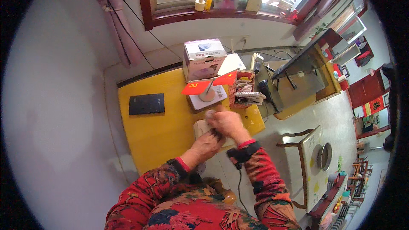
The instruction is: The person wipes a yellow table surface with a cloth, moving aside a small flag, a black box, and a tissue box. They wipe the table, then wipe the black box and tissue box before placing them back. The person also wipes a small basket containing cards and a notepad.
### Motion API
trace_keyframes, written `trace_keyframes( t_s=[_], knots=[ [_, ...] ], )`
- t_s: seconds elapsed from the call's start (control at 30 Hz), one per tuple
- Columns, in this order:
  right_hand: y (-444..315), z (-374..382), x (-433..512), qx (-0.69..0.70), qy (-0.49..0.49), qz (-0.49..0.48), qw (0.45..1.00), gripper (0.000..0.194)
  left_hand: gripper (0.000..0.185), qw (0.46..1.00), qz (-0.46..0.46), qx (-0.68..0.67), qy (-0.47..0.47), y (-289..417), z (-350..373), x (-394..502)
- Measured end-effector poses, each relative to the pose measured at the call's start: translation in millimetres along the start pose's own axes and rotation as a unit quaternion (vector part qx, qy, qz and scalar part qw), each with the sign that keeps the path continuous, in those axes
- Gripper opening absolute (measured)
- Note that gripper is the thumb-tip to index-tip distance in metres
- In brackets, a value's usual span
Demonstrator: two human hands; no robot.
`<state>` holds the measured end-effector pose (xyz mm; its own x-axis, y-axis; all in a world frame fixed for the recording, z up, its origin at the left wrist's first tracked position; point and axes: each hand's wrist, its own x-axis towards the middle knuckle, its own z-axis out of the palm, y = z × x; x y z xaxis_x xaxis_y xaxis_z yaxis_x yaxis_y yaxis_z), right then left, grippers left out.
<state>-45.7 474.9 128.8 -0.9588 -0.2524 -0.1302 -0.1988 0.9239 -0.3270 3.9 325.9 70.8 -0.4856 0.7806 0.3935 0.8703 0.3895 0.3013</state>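
Note:
My left hand (206,147) and my right hand (228,124) meet over the near edge of a yellow wooden table (159,134). Between them is a small dark object (218,134), mostly hidden by the fingers of my left hand. A pale, blurred thing (210,114) shows at the fingertips of my right hand, which is smeared by motion. Under the hands lies a whitish flat item (200,127), partly covered. Just beyond stands a white box (215,98) carrying a stand with two small red flags (196,87).
A dark notebook (146,104) lies at the left. Behind the flags is a rossmax carton (204,60); a woven basket (232,94) of papers sits to the right. Farther right are a monitor (306,51) on a glass-topped desk and a small table (314,179) bearing a metal bowl (325,157).

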Motion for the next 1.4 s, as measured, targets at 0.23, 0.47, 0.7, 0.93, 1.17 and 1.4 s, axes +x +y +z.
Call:
trace_keyframes(
  t_s=[0.23, 0.47, 0.7, 0.93, 1.17, 1.4],
  knots=[
    [91, -31, -75, -0.019, 0.013, 0.211, 0.977, 0.043, 0.033, 0.998, -0.038, -0.003, 0.04, 2, -8, 3],
    [70, 47, -134, 0.355, 0.08, 0.308, 0.879, 0.05, 0.054, 0.978, -0.177, 0.109, -0.002, 15, -1, 4],
    [48, 88, -121, 0.442, 0.163, 0.328, 0.819, 0.045, 0.044, 0.969, -0.211, -0.115, -0.056, 3, -32, 15],
    [24, 128, -135, 0.627, 0.228, 0.362, 0.651, 0.049, 0.05, 0.973, -0.163, -0.158, -0.045, -51, -78, 46],
    [2, 142, -161, 0.588, 0.207, 0.362, 0.693, 0.044, 0.1, 0.973, -0.155, -0.054, -0.161, -61, -68, 61],
    [-36, 115, -137, 0.602, 0.354, 0.239, 0.675, 0.039, 0.095, 0.978, -0.027, 0.032, -0.206, -69, -44, 68]
  ],
)
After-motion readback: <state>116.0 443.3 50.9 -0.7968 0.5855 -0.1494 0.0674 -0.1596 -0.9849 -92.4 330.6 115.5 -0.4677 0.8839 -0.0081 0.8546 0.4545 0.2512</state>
